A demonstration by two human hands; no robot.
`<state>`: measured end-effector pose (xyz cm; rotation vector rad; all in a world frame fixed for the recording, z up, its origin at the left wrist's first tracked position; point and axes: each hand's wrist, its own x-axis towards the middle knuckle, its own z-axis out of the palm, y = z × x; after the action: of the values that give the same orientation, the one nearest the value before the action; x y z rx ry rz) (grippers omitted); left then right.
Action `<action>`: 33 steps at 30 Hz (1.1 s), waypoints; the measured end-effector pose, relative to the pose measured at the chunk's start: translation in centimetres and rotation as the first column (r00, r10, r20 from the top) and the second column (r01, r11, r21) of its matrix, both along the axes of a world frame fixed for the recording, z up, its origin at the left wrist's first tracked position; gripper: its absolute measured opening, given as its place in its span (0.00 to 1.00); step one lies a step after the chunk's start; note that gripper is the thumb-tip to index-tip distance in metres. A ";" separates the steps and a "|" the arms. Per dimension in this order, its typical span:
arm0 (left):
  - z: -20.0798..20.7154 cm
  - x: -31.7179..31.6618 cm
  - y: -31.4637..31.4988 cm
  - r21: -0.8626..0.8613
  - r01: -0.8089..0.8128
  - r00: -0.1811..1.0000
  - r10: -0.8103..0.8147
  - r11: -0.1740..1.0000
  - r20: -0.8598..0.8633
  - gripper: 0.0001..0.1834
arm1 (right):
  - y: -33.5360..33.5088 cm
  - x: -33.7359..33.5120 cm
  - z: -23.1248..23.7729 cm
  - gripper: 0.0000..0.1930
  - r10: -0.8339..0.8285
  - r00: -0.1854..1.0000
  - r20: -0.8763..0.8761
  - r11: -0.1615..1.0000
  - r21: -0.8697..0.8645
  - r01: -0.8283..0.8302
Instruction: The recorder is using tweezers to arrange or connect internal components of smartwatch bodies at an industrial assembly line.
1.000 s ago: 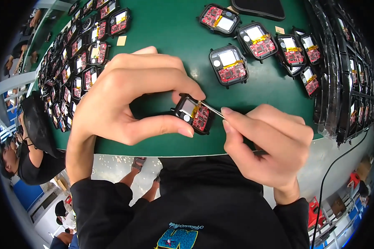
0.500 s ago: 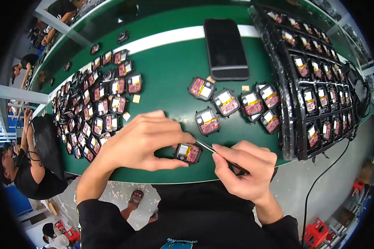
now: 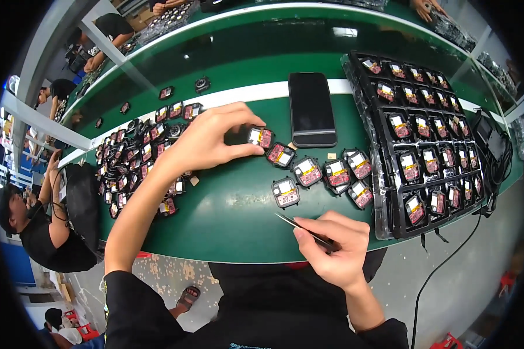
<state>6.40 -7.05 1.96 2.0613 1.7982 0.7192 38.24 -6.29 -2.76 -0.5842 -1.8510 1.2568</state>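
My left hand (image 3: 211, 138) is closed, thumb and fingers pinching the sides of a small black watch-like module (image 3: 261, 138) that shows red circuit board, yellow tape and a silvery part. It is held beside another such module (image 3: 280, 155), at the far left end of a loose group; whether it touches the table cannot be made out. In my right hand (image 3: 339, 249) is a pair of metal tweezers (image 3: 287, 220), tips pointing left and away from me over the green table. Nearest to those tips lies a module with a pale face (image 3: 286, 192).
A heap of modules (image 3: 128, 157) covers the left side. Beyond the group lies a black phone (image 3: 312, 110). On the right stands a black compartment tray (image 3: 385, 189) filled with modules, with cables (image 3: 498, 154) beside it. A person (image 3: 52, 224) sits at the left.
My left hand has carried the module from near the table's front edge to the far left end of the group. My right hand keeps the tweezers, apart from the module now. The view has shifted.
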 end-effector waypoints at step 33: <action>-1.8 -12.1 2.6 0.435 -0.346 0.874 0.454 0.831 -0.173 0.11 | -0.4 -0.6 0.1 0.11 0.010 1.000 0.018 1.000 0.022 -0.011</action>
<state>-5.67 -4.42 0.19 2.1151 2.4710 1.0268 37.63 -6.65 -2.62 -0.5765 -1.8830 1.2402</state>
